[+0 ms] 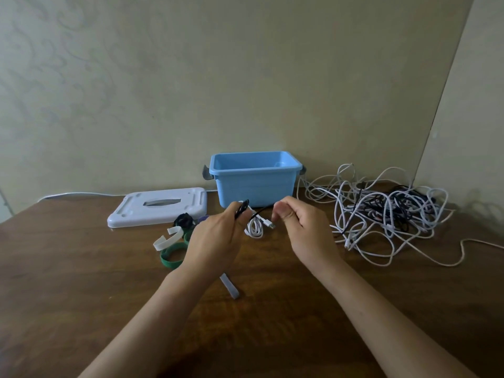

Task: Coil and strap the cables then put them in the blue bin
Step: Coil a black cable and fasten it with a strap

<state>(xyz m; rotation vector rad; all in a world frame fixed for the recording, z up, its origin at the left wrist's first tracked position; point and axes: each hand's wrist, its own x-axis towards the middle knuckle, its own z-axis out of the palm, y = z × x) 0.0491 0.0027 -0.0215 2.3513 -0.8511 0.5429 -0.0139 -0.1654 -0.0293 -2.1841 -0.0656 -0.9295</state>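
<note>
An open blue bin (255,184) stands at the back of the wooden table (81,282). In front of it, my left hand (215,238) grips a folded loop of black cable (242,208). The black cable runs across to my right hand (302,227), whose thumb and fingers pinch it. Below and between the two hands hangs a small coil of white cable (255,227) with a USB plug. A tangled heap of white and black cables (381,214) lies to the right of the bin.
The bin's white lid (158,208) lies flat to the left of the bin. Green, white and black straps (171,244) lie in a cluster near my left hand. One white strap (229,285) lies straight under my left wrist. A wall stands right behind the table.
</note>
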